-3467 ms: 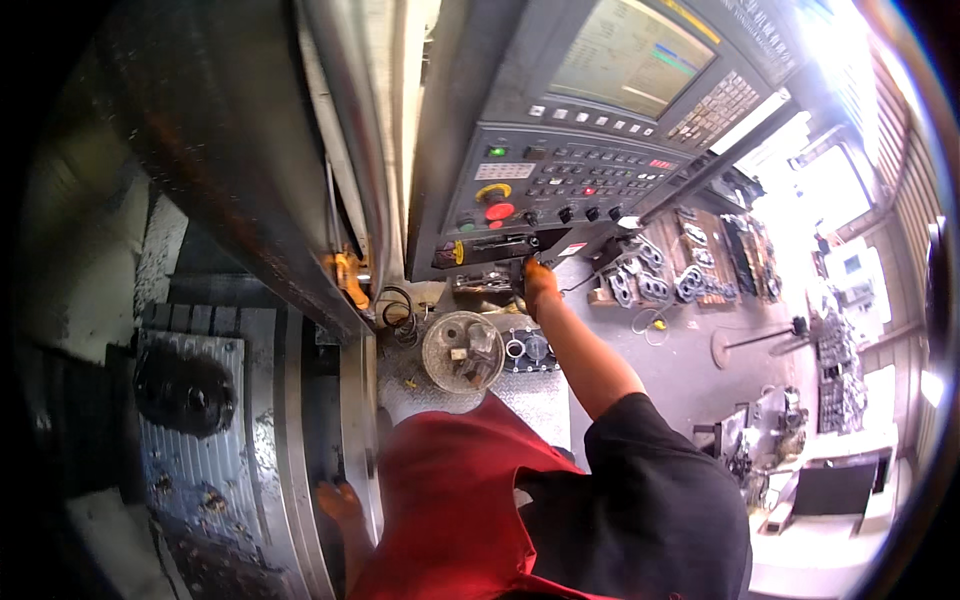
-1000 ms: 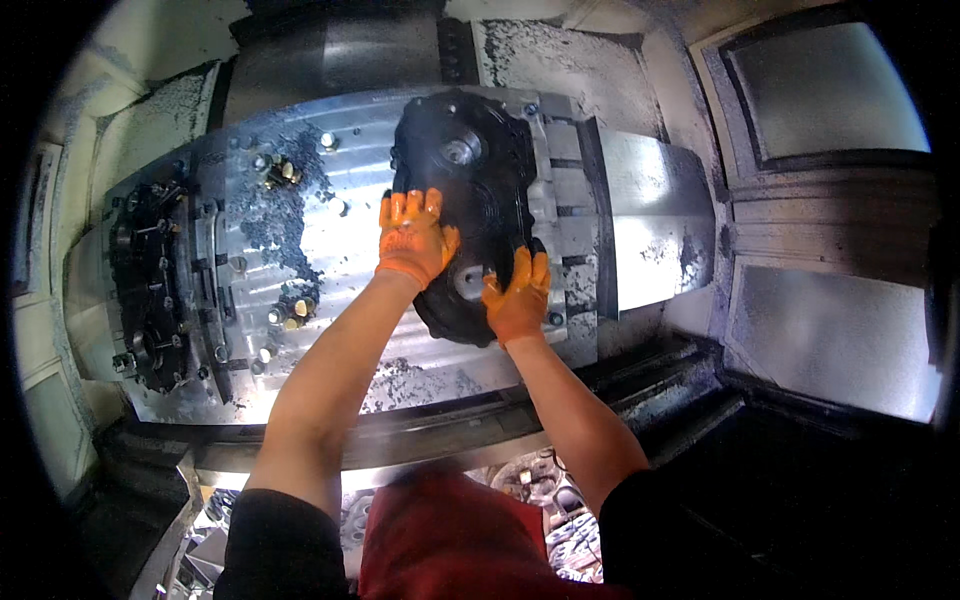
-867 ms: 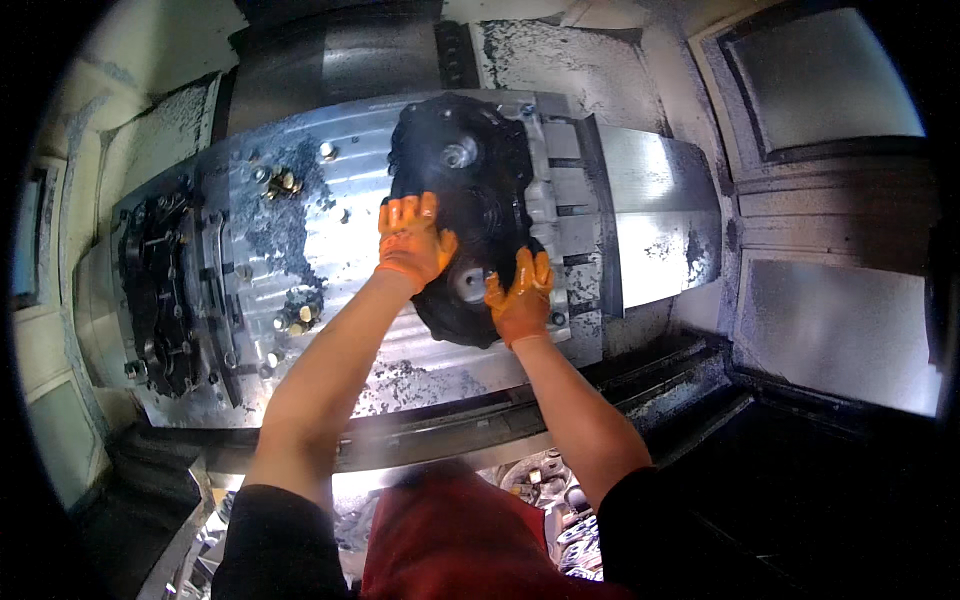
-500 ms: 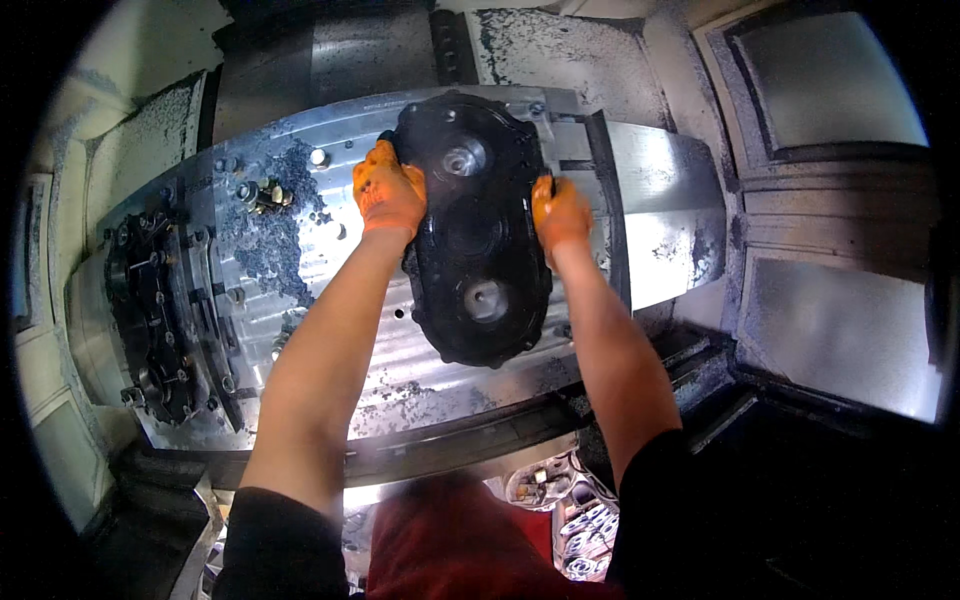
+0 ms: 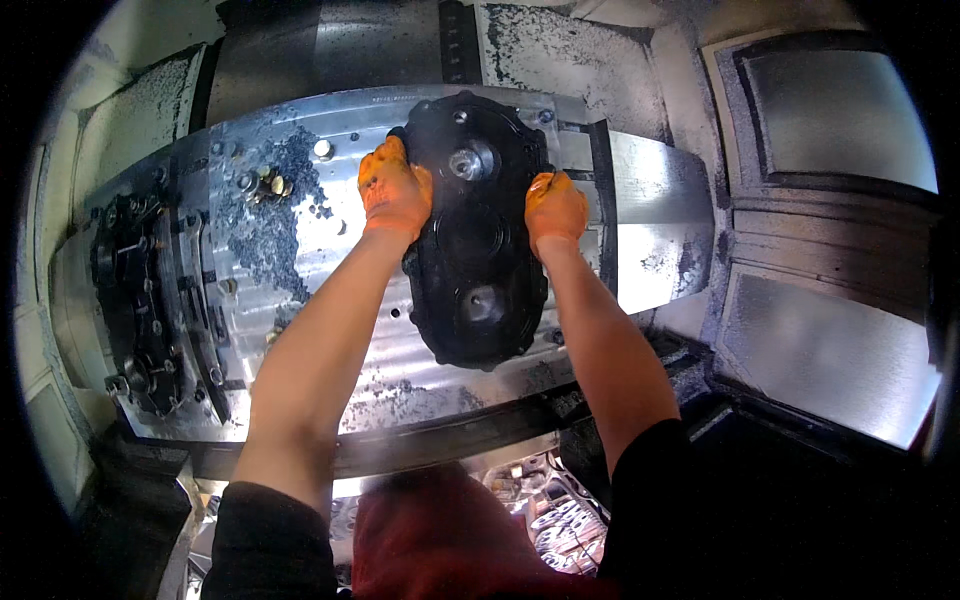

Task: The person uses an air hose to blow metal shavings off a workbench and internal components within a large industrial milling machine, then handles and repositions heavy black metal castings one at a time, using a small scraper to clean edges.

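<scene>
Littering the metal plate [image 5: 400, 360], dark chips [image 5: 268, 240] lie near the black housing [image 5: 476, 238].

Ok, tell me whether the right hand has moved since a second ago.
Yes. The right hand has moved forward along the right side of the casting, nearer the far edge of the plate.

Two orange-gloved hands [image 5: 395, 190] [image 5: 556, 208] grip opposite sides of a black oblong housing [image 5: 474, 234] over a silver metal plate [image 5: 328, 258].
</scene>
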### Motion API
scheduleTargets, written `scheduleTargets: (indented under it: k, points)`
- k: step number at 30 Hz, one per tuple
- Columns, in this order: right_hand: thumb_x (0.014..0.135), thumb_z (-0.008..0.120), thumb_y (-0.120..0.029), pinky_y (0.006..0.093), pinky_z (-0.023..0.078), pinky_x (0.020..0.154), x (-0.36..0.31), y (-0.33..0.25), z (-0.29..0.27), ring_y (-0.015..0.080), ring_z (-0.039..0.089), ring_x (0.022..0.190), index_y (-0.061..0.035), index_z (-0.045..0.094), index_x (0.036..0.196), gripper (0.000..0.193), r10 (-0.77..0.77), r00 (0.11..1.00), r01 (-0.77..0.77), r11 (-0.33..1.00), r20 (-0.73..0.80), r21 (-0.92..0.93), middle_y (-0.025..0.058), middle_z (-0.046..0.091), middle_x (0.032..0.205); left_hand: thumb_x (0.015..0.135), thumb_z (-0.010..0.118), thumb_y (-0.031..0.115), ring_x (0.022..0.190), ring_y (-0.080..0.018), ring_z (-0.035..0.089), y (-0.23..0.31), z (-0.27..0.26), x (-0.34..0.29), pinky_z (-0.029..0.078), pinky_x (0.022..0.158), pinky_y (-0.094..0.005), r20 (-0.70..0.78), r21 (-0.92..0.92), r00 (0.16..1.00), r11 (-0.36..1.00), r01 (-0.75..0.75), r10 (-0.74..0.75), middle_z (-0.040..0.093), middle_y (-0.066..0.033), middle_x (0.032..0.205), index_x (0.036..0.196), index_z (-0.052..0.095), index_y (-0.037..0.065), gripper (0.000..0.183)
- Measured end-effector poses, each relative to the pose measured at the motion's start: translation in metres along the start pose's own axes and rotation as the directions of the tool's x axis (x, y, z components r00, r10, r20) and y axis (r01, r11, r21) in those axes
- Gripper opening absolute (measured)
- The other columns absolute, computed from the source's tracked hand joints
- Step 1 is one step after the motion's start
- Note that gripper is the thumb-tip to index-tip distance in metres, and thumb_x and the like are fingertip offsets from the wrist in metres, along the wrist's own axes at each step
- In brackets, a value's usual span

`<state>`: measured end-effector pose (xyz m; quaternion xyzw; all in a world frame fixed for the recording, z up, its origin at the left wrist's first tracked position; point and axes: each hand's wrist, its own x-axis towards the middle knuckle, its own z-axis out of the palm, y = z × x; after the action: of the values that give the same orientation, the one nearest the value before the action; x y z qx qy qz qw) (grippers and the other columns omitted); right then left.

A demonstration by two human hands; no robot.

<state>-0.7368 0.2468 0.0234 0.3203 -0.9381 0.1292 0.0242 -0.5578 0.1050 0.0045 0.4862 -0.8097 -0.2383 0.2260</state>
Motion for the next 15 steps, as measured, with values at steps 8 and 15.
scheduleTargets:
  k: [8, 15]
  points:
    - [0.09, 0.056, -0.019, 0.0506, 0.041, 0.097, -0.092, 0.068, 0.005, 0.0438, 0.052, 0.11, 0.0128, 0.049, 0.122, 0.047, -0.234, 0.949, 0.257, 0.962, -0.212, 0.09, 0.031, 0.053, 0.118, 0.083, 0.056, 0.023, 0.099, -0.0405, 0.057, 0.0, 0.006, -0.004, 0.044, 0.089, -0.0462, -0.06, -0.028, 0.998, 0.999, -0.025, 0.024, 0.062, -0.0225, 0.099, 0.096, 0.055, 0.001, 0.025]
    - [0.089, 0.057, -0.028, 0.0527, 0.042, 0.094, -0.118, 0.046, 0.008, 0.0466, 0.054, 0.105, 0.0101, 0.048, 0.122, 0.052, -0.287, 0.943, 0.287, 0.958, -0.169, -0.026, 0.0303, 0.057, 0.111, 0.085, 0.057, 0.033, 0.114, -0.0403, 0.055, -0.006, 0.003, 0.0, 0.043, 0.099, -0.045, 0.098, 0.027, 0.994, 0.999, 0.042, -0.044, 0.061, -0.0228, 0.121, 0.117, 0.058, 0.0, 0.046]
